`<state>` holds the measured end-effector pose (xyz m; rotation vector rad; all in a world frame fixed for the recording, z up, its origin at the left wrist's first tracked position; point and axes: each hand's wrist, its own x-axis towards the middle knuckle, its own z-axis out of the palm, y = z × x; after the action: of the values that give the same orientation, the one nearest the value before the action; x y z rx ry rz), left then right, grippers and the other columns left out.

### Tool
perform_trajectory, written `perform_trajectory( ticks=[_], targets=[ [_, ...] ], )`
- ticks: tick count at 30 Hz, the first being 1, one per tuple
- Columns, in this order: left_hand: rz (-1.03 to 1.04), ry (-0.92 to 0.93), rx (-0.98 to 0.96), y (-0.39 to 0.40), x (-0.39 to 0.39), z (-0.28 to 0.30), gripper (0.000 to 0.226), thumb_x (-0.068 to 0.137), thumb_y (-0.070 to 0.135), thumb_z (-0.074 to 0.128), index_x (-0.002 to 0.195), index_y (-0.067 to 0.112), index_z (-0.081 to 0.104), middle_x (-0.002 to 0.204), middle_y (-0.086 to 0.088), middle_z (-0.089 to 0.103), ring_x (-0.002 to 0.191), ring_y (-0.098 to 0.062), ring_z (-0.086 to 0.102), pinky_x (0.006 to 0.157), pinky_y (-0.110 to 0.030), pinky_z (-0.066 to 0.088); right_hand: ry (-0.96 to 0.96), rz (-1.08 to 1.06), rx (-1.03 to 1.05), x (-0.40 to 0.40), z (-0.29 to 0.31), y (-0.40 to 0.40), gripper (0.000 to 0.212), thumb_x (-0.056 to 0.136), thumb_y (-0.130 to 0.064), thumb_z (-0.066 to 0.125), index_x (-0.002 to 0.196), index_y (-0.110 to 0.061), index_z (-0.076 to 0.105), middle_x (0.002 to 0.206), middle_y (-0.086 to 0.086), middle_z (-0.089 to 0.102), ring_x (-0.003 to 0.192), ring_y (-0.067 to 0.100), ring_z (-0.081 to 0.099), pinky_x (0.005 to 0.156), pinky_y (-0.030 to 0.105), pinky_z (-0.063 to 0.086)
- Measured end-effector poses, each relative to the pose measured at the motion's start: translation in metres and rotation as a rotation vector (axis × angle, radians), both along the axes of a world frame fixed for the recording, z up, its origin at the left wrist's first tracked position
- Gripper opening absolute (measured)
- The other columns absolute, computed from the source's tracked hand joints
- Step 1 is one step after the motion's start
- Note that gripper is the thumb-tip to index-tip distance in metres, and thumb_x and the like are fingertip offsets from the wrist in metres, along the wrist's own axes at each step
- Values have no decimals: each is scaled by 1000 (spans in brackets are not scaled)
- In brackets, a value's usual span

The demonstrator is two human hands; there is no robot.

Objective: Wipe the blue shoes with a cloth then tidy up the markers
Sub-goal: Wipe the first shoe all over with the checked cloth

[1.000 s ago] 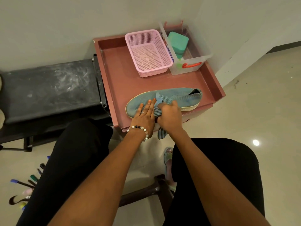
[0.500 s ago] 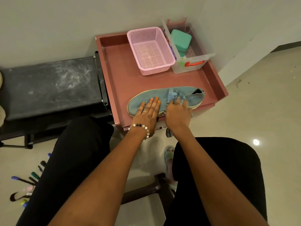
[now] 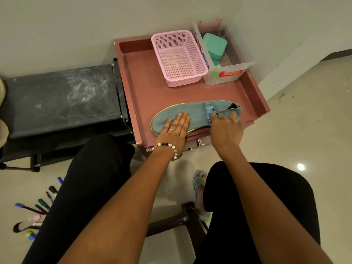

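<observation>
At centre frame the blue shoe (image 3: pixel 190 113) lies on the pink worktop (image 3: pixel 144 92) — the left hand (image 3: pixel 174 131) presses flat on its toe, fingers straight. The right hand (image 3: pixel 225 128) clutches the cloth (image 3: pixel 209 109) against the shoe's heel end, fingers curled round it — markers (image 3: pixel 41 204) lie scattered on the floor at lower left

Red tray-table (image 3: pixel 144 96): shoe (image 3: pixel 192 113); basket (image 3: pixel 179 58); bin (image 3: pixel 228 73)

Shoe (image 3: pixel 190 115) lies on the near edge of the tray table (image 3: pixel 144 92), left hand (image 3: pixel 175 130) flat on its toe end, right hand (image 3: pixel 226 128) with cloth (image 3: pixel 210 109) at its heel end. Basket (image 3: pixel 179 58) and bin (image 3: pixel 226 60) stand side by side at the tray's far edge, bin to the right. Bench (image 3: pixel 57 100) sits left of the tray; markers (image 3: pixel 38 206) lie on the floor near left.
</observation>
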<state>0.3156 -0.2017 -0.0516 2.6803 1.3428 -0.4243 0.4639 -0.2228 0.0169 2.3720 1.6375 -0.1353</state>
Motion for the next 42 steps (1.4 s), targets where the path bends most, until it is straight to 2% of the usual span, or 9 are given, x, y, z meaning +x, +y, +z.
perform_trajectory(
  ticks=[4,8,14,19,24,27,32,36,42],
  targets=[
    [0,43,-31,2,1,-1,115,81,36,67,146,3,-23,155,-11,-26,145,-25,-19,118,-44,-7,191,-31,-23,-39,0,5,34,92,-15,45,124,-12,54,132,11,49,129,31,36,95,47,43],
    [-1,67,-28,5,3,-1,94,92,42,49,149,7,-17,154,-10,-31,143,-25,-24,114,-44,-13,380,-1,-23,-51,4,5,34,90,-15,48,122,-13,55,126,12,49,120,31,43,95,47,45],
    [-10,20,-79,4,0,6,119,81,40,68,144,3,-27,154,-11,-29,144,-26,-21,117,-44,-9,123,104,-21,-17,1,-1,42,93,-13,44,128,-34,51,135,-7,49,123,31,37,90,42,39],
    [-14,10,-81,5,-1,4,121,80,41,69,144,3,-26,154,-11,-29,144,-26,-21,118,-45,-6,-37,-57,-8,-4,-2,-4,40,92,-12,44,130,-23,50,135,-1,48,128,33,32,91,42,35],
    [-13,56,-68,4,1,5,129,75,49,72,144,2,-26,155,-12,-27,145,-27,-19,118,-45,-6,180,-73,45,-34,-12,2,37,91,-14,48,128,-11,51,137,10,45,129,32,35,95,43,42],
    [0,73,-60,5,3,4,108,88,47,56,145,3,-25,154,-11,-30,143,-26,-24,115,-44,-12,301,4,20,-50,-15,2,36,89,-14,49,125,-15,52,128,6,51,122,29,40,92,43,45],
    [-22,88,-69,5,1,9,122,78,33,71,143,1,-26,154,-13,-29,144,-27,-22,116,-43,-9,117,129,58,-38,-11,-6,34,95,-15,43,126,-27,52,127,-1,53,124,29,38,92,44,37],
    [-28,51,-70,5,-1,5,120,75,17,70,143,2,-27,154,-12,-29,144,-26,-20,117,-44,-6,48,-103,95,14,-7,-5,40,93,-10,43,125,-31,52,124,3,58,126,33,38,93,42,35],
    [-14,48,-40,3,1,3,110,80,13,63,144,2,-26,154,-12,-28,145,-26,-20,118,-44,-4,139,-102,111,-24,-19,-1,36,93,-10,45,128,-11,51,131,8,49,125,31,39,89,44,44]
  ],
)
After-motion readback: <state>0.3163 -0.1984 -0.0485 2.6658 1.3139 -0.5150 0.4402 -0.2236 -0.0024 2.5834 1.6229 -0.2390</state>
